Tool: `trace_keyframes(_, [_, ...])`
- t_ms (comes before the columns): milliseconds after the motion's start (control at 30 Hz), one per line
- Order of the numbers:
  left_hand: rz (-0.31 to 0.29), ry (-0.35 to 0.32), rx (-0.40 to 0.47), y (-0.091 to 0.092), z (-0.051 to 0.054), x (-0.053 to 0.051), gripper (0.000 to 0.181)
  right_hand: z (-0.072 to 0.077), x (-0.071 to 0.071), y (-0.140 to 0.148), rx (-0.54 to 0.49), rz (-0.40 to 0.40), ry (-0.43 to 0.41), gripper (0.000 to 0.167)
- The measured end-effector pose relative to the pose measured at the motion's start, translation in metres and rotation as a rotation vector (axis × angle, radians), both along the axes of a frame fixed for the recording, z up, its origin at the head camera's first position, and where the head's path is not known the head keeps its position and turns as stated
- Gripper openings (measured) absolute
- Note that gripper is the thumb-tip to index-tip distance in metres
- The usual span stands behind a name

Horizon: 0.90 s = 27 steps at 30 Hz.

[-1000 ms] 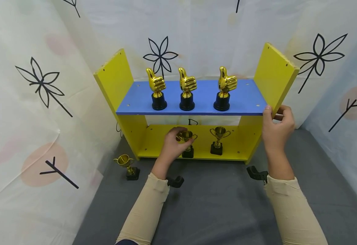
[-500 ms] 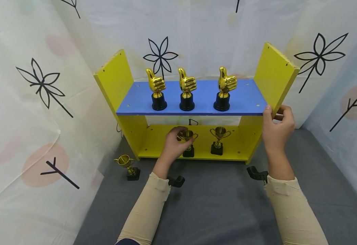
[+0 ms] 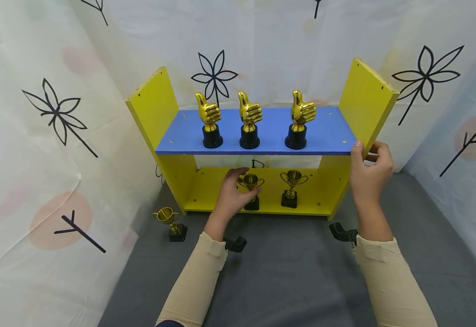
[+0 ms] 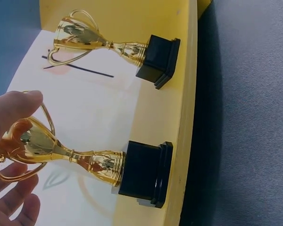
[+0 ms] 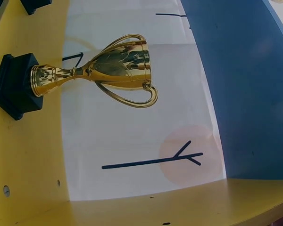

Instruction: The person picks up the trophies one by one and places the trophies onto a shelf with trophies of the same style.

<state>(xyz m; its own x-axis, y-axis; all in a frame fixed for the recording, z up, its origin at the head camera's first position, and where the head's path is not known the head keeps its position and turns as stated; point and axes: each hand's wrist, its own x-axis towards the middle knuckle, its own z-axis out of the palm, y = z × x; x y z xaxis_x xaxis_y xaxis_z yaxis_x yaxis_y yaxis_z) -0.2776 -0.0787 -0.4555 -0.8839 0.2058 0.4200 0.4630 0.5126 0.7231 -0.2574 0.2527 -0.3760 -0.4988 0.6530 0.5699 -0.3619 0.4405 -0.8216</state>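
Observation:
A gold trophy cup [image 3: 251, 181] with a black base stands upright near the front of the yellow lower shelf [image 3: 217, 181]. My left hand [image 3: 230, 196] is around its cup with fingers and thumb spread apart; in the left wrist view the thumb [image 4: 19, 107] overlaps one handle and the fingers lie loosely by the other. To the right stands a second trophy cup [image 3: 293, 178]. My right hand [image 3: 369, 177] holds the right side panel [image 3: 369, 100] of the shelf unit, thumb at the blue board's front corner, fingers partly hidden behind the panel.
Three gold thumbs-up trophies [image 3: 249, 119] stand on the blue upper board [image 3: 324, 131]. Another trophy cup [image 3: 172, 222] stands on the grey surface [image 3: 283, 263], left of the unit. Patterned white cloth [image 3: 279, 50] hangs behind and at the sides.
My left hand's fingers have loosened slightly around the trophy cup, showing more of it. The trophy stays in nearly the same spot, and my right hand holds still.

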Motion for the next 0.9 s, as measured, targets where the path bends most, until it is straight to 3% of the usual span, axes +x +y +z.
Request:
trace_keyframes(467, [0.036,0.000,0.025,-0.010,-0.009,0.011,0.073,0.006,0.007,-0.009,-0.009,-0.015,-0.001,0.033])
trace_keyframes(900, [0.054,0.006,0.037,-0.022,-0.014,0.021,0.074,0.000,0.000,-0.001,-0.003,-0.015,-0.022,0.033])
